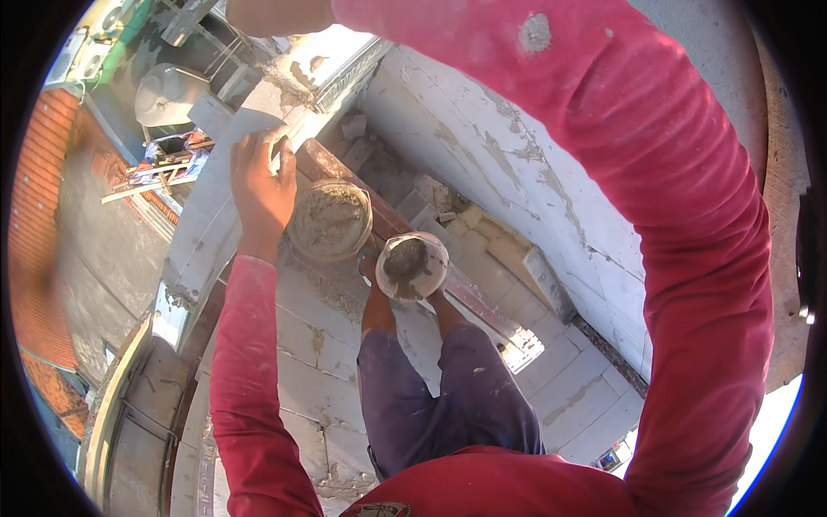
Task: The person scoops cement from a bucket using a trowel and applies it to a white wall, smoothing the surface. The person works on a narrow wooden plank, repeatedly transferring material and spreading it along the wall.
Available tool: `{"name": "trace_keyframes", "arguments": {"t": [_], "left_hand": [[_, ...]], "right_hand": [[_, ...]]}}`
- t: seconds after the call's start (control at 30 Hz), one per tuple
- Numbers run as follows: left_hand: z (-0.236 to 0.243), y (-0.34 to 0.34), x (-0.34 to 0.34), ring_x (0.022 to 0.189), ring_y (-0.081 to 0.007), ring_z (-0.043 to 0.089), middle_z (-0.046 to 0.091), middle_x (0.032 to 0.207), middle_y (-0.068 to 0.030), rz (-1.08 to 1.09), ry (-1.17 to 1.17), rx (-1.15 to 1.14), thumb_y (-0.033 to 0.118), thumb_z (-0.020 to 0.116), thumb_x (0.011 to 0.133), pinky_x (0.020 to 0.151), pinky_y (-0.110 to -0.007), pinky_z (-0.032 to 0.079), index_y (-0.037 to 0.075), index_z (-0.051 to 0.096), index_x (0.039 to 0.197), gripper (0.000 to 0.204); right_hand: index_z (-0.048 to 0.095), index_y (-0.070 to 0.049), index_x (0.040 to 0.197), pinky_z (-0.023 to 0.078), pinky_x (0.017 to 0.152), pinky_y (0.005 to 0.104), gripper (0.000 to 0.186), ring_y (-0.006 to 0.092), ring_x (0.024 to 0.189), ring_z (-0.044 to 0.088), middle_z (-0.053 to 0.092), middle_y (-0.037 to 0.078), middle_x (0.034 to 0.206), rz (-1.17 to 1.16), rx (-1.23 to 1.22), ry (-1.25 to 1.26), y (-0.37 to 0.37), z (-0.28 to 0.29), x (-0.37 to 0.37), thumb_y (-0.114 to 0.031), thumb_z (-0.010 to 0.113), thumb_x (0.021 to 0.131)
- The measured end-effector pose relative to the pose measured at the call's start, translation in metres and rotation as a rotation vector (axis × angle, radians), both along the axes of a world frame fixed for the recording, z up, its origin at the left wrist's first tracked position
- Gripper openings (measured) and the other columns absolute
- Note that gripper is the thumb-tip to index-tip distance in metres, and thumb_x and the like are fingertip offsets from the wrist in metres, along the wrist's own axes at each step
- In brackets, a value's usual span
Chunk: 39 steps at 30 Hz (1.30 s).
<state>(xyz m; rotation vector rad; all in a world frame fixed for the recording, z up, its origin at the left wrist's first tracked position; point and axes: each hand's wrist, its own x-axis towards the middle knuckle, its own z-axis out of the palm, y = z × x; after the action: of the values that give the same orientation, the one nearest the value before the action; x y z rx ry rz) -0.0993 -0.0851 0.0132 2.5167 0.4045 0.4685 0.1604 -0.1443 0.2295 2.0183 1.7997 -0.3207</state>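
My left hand [263,185] lies against the edge of a pale block wall [205,207], fingers stretched over its top and slightly apart, with no tool visible in it. My right arm [680,181], in a red sleeve with a grey mortar splash, arches across the top of the view. Only the wrist end of my right hand [280,14] shows; its fingers are cut off by the upper edge. Wet mortar [301,73] sits on the wall top below it. Near my left hand stands a round bucket [320,252] of grey mortar, beside a smaller whitish bucket [437,274] with mortar inside.
My feet are between the buckets and pale blocks [301,319]. A reddish-brown beam [392,220] runs diagonally beside the buckets. A tall white block wall [534,164] rises on the right. Beyond the left wall lie a lower roof [112,250], orange roofing [39,224] and timber pieces [155,177].
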Motion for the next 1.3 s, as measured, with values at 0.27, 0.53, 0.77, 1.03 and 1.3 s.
{"name": "trace_keyframes", "arguments": {"t": [0.27, 0.53, 0.77, 1.03, 1.3], "left_hand": [[-0.004, -0.008, 0.014, 0.099, -0.0357, 0.058, 0.064, 0.104, -0.013, -0.024, -0.03, -0.036, 0.006, 0.068, 0.092, 0.087, -0.046, 0.049, 0.005, 0.067, 0.114, 0.022], [-0.003, -0.005, 0.009, 0.104, -0.0351, 0.059, 0.066, 0.107, -0.0131, -0.011, -0.004, -0.059, 0.007, 0.067, 0.094, 0.091, -0.046, 0.049, 0.006, 0.068, 0.116, 0.023], [-0.003, -0.006, 0.012, 0.103, -0.0351, 0.059, 0.065, 0.105, -0.013, -0.018, -0.01, -0.048, 0.006, 0.067, 0.093, 0.091, -0.046, 0.048, 0.006, 0.068, 0.117, 0.023], [-0.003, -0.006, 0.01, 0.103, -0.0356, 0.059, 0.064, 0.104, -0.0137, -0.024, 0.001, -0.035, 0.007, 0.067, 0.093, 0.091, -0.047, 0.048, 0.006, 0.068, 0.118, 0.025], [-0.003, -0.005, 0.012, 0.097, -0.035, 0.058, 0.064, 0.104, -0.0123, -0.048, -0.026, 0.013, 0.006, 0.069, 0.092, 0.085, -0.047, 0.049, 0.007, 0.067, 0.114, 0.022]], "right_hand": [[0.074, -0.005, 0.12, 0.058, 0.094, 0.0407, 0.031, 0.027, 0.107, 0.073, 0.073, 0.016, 0.12, 0.014, 0.054, -0.057, 0.009, -0.024, 0.009, -0.015, 0.053, 0.099], [0.074, -0.006, 0.12, 0.058, 0.094, 0.0408, 0.031, 0.0273, 0.107, 0.073, 0.073, 0.015, 0.121, 0.023, 0.074, -0.052, 0.005, -0.021, 0.007, -0.015, 0.054, 0.098], [0.074, -0.007, 0.121, 0.058, 0.094, 0.0409, 0.031, 0.0276, 0.107, 0.072, 0.073, 0.014, 0.121, -0.037, 0.001, -0.014, -0.015, 0.004, 0.006, -0.015, 0.055, 0.098], [0.074, -0.008, 0.121, 0.058, 0.094, 0.0409, 0.03, 0.0279, 0.108, 0.072, 0.073, 0.013, 0.122, -0.05, 0.022, -0.008, -0.019, -0.003, 0.005, -0.015, 0.056, 0.097], [0.074, -0.01, 0.122, 0.058, 0.094, 0.041, 0.03, 0.0282, 0.108, 0.072, 0.073, 0.013, 0.122, -0.055, 0.035, -0.004, -0.022, -0.008, 0.006, -0.015, 0.058, 0.097]]}}
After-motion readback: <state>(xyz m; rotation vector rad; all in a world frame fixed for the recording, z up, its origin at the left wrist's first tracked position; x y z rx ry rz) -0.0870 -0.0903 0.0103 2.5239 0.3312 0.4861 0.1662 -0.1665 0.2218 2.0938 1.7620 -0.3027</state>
